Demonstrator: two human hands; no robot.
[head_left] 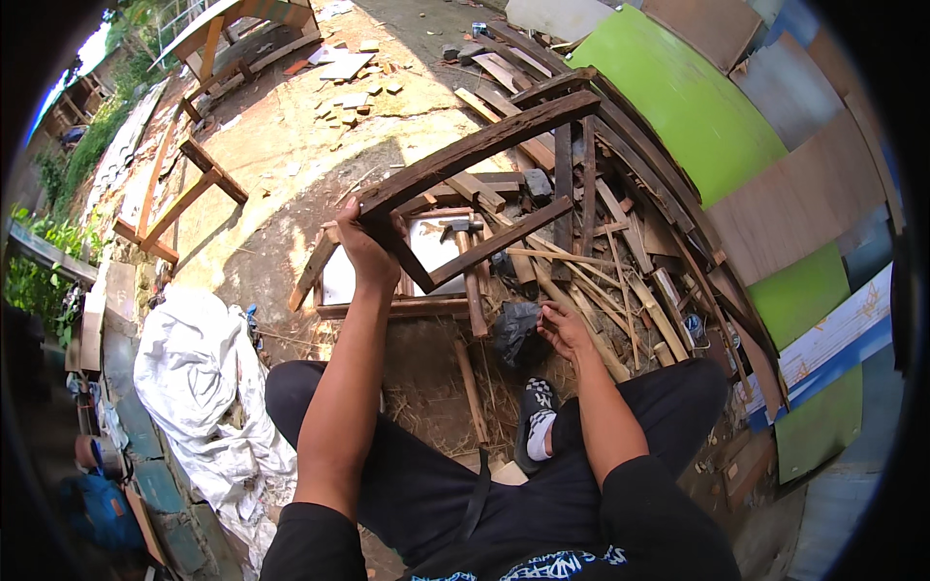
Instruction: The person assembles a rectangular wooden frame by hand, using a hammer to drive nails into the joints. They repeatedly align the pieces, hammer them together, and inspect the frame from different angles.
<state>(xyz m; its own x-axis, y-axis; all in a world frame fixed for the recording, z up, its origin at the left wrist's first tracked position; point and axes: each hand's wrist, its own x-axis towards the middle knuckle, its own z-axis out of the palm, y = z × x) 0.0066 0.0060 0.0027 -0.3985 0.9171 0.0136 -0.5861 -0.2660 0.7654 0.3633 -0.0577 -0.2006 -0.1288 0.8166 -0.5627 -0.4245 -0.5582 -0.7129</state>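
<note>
My left hand (370, 254) is wrapped round the near left corner of a dark wooden frame (484, 145), holding it up at a tilt. Below the frame lies a hammer (475, 290), its head resting over a wood-edged piece with white panels (337, 279). My right hand (566, 331) has its fingers drawn together at the edge of a crumpled black plastic bag (518, 334). Whatever is between those fingertips is too small to make out. On the ground between my legs is a wooden stick (470, 387).
Scrap timber and sticks (620, 281) are heaped on the right, beside leaning green and brown boards (678, 107). A white cloth sheet (203, 378) lies at my left. Farther off stand a wooden frame (184, 203) and scattered wood offcuts (349, 97).
</note>
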